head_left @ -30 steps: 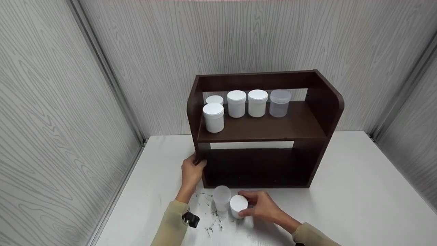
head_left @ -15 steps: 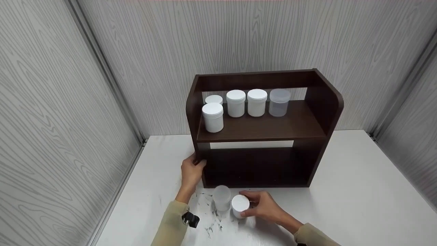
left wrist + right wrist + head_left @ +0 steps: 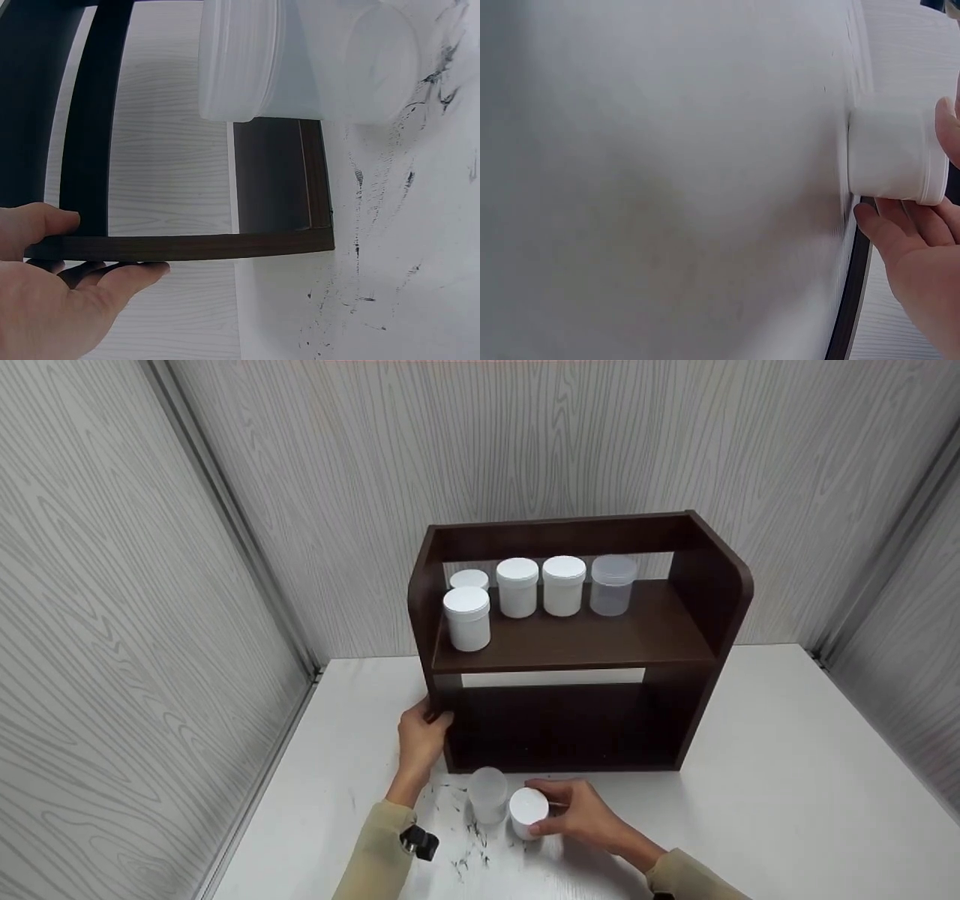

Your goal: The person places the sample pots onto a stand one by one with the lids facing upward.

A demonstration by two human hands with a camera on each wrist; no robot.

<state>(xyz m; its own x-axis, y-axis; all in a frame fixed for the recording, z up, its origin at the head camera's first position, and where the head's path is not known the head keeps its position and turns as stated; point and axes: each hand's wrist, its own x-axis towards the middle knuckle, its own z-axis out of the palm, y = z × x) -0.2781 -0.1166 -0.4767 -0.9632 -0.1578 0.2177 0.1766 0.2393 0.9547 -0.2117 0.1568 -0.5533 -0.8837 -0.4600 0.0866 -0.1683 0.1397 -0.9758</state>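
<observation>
Gripping the left side panel of a dark brown two-tier shelf point(image 3: 570, 656) is my left hand point(image 3: 421, 739). In the left wrist view the thumb point(image 3: 56, 220) lies on the inner face of that panel and the fingers on the outer. My right hand point(image 3: 581, 814) holds a white lidded jar point(image 3: 528, 810) between thumb and fingers, upright on the table in front of the shelf. The right wrist view shows the white jar point(image 3: 889, 154) with its base at the table surface. Just left of it stands a translucent lidded jar point(image 3: 488, 796).
On the upper tier, several white jars point(image 3: 517, 589) stand at the left and middle, one in front of another at the far left. A translucent jar point(image 3: 613, 586) is to their right. Black marks point(image 3: 476, 832) streak the white table point(image 3: 787, 780). Grey wood-grain walls surround it.
Over the last second the white jar has shifted slightly right with my right hand, widening the gap to the translucent jar. My left hand stays on the shelf panel.
</observation>
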